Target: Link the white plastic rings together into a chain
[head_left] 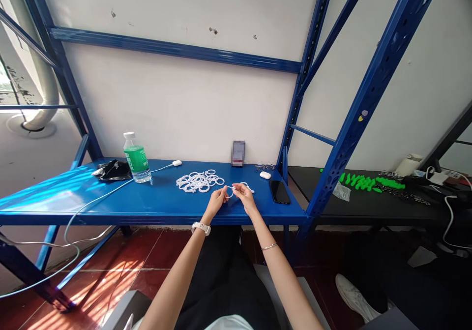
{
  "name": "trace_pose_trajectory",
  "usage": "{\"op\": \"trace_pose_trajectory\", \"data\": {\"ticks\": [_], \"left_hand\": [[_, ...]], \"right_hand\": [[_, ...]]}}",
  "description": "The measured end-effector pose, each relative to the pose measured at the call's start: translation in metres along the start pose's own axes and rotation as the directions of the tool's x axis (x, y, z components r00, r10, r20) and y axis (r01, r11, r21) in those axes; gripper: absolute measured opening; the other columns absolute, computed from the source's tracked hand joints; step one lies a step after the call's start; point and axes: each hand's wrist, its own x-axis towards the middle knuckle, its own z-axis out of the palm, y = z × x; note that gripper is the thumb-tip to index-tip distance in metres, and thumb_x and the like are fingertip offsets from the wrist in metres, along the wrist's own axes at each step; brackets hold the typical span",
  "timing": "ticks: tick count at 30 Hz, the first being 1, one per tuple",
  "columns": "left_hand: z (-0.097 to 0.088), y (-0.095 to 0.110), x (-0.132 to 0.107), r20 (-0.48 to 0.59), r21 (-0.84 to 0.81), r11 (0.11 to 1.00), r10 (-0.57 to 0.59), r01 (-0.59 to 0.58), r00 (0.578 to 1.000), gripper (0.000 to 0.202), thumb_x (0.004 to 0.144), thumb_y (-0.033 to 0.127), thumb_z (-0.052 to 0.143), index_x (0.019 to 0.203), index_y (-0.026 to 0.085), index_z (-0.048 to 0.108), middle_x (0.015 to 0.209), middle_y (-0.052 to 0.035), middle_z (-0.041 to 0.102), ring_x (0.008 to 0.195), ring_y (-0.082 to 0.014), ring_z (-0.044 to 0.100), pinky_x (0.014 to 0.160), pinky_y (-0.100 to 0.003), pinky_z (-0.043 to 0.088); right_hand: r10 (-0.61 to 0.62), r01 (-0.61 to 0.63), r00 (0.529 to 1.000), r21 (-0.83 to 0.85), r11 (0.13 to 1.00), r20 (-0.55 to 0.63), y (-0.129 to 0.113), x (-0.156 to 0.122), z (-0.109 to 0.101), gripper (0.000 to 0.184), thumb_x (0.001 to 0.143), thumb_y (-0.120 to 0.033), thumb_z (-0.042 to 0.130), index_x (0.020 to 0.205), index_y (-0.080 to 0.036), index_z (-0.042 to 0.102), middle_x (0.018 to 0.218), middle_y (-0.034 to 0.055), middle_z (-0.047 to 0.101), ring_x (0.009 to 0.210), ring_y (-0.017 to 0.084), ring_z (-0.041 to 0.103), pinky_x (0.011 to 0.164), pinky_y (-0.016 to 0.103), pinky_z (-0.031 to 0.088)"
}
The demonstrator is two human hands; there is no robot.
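Just above the blue table's front part, my left hand [218,199] and my right hand [243,195] meet at one white ring [230,195]. Fingertips of my left hand pinch the ring's left side. My right hand pinches its upper right side, where a small white piece shows, too small to make out. To the left lies a loose pile of similar white rings [199,181], several of them overlapping. Partly hidden behind my right hand are more white rings [248,187] on the table.
On the blue table [162,204] stand a bottle with a green label [136,158] and an upright screen [238,153]. A black bag [112,170], a charger plug [177,163], glasses [264,166], a white case [265,175] and a phone [280,192] lie there too. A blue post [354,123] rises at right.
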Motion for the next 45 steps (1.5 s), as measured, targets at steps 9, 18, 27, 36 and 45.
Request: {"op": "trace_pose_trajectory", "data": {"ticks": [9,18,27,36,45], "left_hand": [[0.000,0.001,0.000,0.000,-0.012,1.000,0.002,-0.002,1.000,0.061,0.083,0.073,0.044,0.057,0.019,0.055,0.052,-0.0012,0.054,0.051,-0.0148,0.050,0.056,-0.028,0.040],[0.001,-0.003,0.003,-0.014,-0.032,0.999,0.013,-0.013,1.000,0.061,0.081,0.075,0.045,0.058,0.019,0.051,0.054,-0.0005,0.055,0.051,-0.0134,0.051,0.055,-0.026,0.040],[0.000,-0.001,0.001,0.037,-0.085,0.996,0.036,-0.033,0.999,0.049,0.082,0.066,0.056,0.079,0.017,0.058,0.060,0.0012,0.059,0.052,-0.0117,0.051,0.055,-0.024,0.039],[0.000,-0.002,-0.001,0.131,-0.133,0.991,0.034,-0.016,0.991,0.065,0.075,0.054,0.072,0.125,0.018,0.054,0.072,0.0003,0.065,0.072,-0.0185,0.065,0.063,-0.027,0.049],[0.000,-0.002,-0.001,0.127,-0.108,0.994,0.031,-0.017,0.991,0.059,0.073,0.052,0.074,0.117,0.017,0.058,0.068,0.0018,0.062,0.067,-0.0175,0.063,0.062,-0.027,0.049]], "right_hand": [[-0.010,0.010,1.000,-0.020,1.000,0.000,0.003,0.002,0.000,0.028,0.070,-0.041,0.076,0.092,-0.024,0.073,0.090,0.0030,0.068,0.089,0.021,0.063,0.073,0.030,0.048],[-0.037,0.038,0.999,-0.065,0.997,0.013,0.010,0.005,-0.002,0.032,0.069,-0.048,0.077,0.087,-0.023,0.068,0.084,0.0015,0.065,0.084,0.020,0.061,0.076,0.031,0.047],[-0.025,0.024,0.999,-0.012,1.000,-0.022,0.011,0.004,-0.003,0.033,0.072,-0.050,0.075,0.087,-0.024,0.061,0.077,-0.0009,0.061,0.075,0.017,0.059,0.070,0.029,0.046],[-0.026,0.026,0.999,-0.004,1.000,-0.020,0.011,0.005,-0.004,0.035,0.072,-0.053,0.075,0.086,-0.024,0.059,0.075,-0.0004,0.061,0.076,0.018,0.060,0.069,0.029,0.046],[-0.023,0.022,1.000,-0.033,0.999,-0.020,0.014,0.005,-0.005,0.033,0.073,-0.048,0.073,0.094,-0.023,0.067,0.086,0.0032,0.066,0.085,0.020,0.062,0.073,0.031,0.049]]}}
